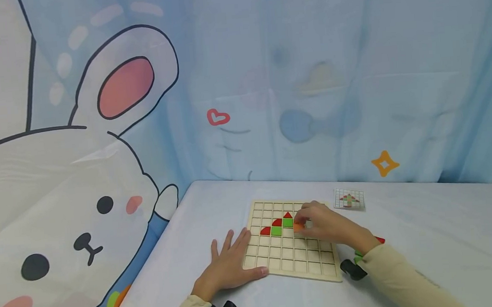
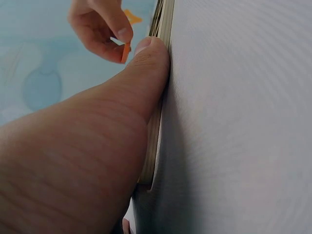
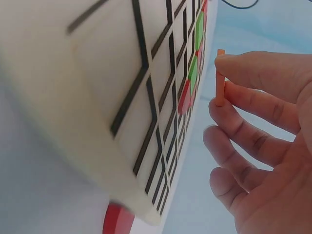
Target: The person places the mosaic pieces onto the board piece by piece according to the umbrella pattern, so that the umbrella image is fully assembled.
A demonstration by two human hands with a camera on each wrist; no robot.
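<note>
A wooden grid board (image 1: 289, 263) lies on the white table, with red and green tiles set in a stepped row on it. Two green squares (image 1: 287, 223) and several red pieces, among them a red triangle (image 1: 287, 215), are seated in its cells. My right hand (image 1: 327, 222) pinches a thin orange tile (image 3: 220, 80) between thumb and fingertips, just over the board right of the upper green square. My left hand (image 1: 230, 263) rests with spread, straight fingers at the board's left edge, its thumb (image 2: 151, 53) along the near edge.
A pattern card (image 1: 349, 199) lies beyond the board's right corner. Red and green loose pieces (image 1: 380, 240) sit partly hidden behind the right wrist. A blue printed curtain (image 1: 309, 71) hangs behind the table, with a rabbit picture on the left.
</note>
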